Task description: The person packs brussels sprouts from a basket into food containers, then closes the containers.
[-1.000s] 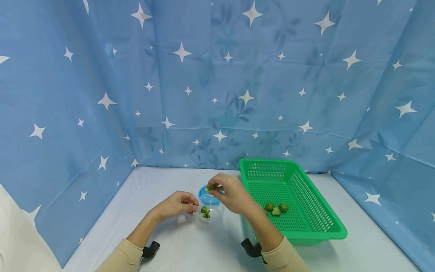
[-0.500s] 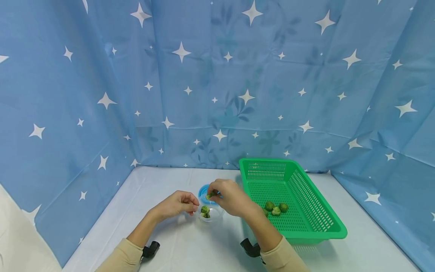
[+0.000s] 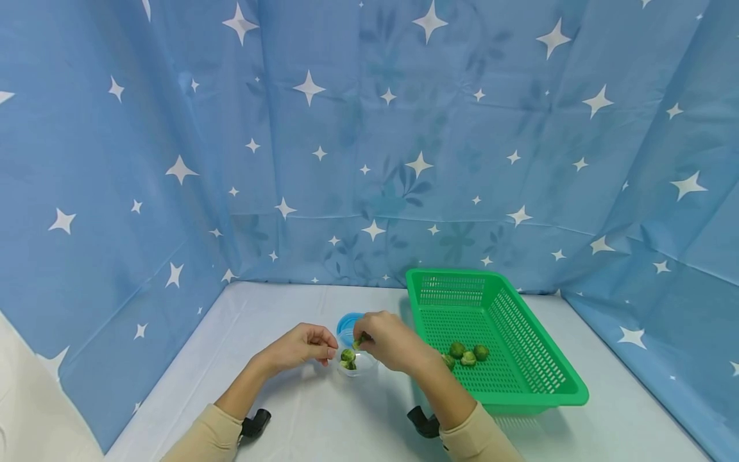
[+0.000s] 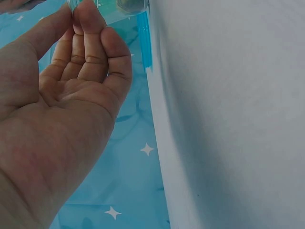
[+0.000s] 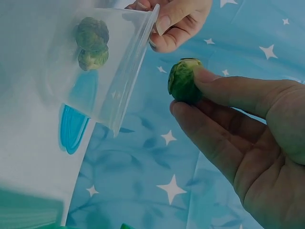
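Note:
My right hand (image 3: 395,341) pinches a green Brussels sprout (image 5: 182,83) between thumb and fingers, over the far side of a clear plastic tub (image 3: 365,368). In the right wrist view the sprout is apart from the tub, just outside its rim. Two more Brussels sprouts (image 5: 92,43) sit at the bottom of the tub, seen through its wall. On the left, my left hand (image 3: 303,348) pinches the tub's rim with thumb and fingertips. Its palm (image 4: 71,114) fills much of the left wrist view, where only a corner of the tub shows.
A blue round lid (image 3: 349,323) lies on the white table (image 3: 288,308) behind the tub. To the right stands a large green plastic basket (image 3: 543,346) with several Brussels sprouts (image 3: 468,358) near its left side. A blue star-patterned curtain (image 3: 369,160) closes off the back.
My right hand has come down and nearer to me, bringing the pinched sprout closer to the tub. My left hand has stayed in place at the rim.

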Action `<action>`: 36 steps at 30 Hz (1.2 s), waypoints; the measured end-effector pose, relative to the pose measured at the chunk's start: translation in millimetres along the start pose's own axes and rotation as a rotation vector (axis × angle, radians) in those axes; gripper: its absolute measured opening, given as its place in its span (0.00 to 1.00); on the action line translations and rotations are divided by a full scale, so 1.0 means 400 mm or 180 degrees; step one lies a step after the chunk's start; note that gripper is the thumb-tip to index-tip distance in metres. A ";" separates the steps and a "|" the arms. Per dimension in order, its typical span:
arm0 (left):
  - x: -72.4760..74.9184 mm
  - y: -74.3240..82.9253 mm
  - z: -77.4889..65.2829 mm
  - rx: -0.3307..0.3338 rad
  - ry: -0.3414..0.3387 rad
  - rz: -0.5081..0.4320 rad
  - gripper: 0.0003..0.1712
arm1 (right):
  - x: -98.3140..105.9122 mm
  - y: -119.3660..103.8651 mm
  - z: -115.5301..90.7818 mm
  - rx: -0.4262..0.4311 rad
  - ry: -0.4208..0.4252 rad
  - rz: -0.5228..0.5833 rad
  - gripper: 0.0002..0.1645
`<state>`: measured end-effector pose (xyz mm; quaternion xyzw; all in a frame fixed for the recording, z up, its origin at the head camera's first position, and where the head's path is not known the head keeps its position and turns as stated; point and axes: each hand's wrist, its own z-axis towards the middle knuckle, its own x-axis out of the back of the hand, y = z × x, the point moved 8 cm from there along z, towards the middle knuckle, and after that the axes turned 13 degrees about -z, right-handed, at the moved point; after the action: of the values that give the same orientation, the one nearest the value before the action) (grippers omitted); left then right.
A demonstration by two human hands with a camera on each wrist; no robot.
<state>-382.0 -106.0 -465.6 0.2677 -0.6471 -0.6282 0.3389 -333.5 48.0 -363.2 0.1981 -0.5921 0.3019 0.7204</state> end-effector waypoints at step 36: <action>0.000 -0.003 -0.002 0.0006 0.0052 -0.0007 0.18 | -0.049 -0.018 -0.006 -0.0209 -0.0379 -0.0368 0.07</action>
<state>-381.5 -106.6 -466.9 0.2738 -0.6447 -0.6258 0.3433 -329.4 40.2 -382.2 0.2259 -0.6311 0.2280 0.7062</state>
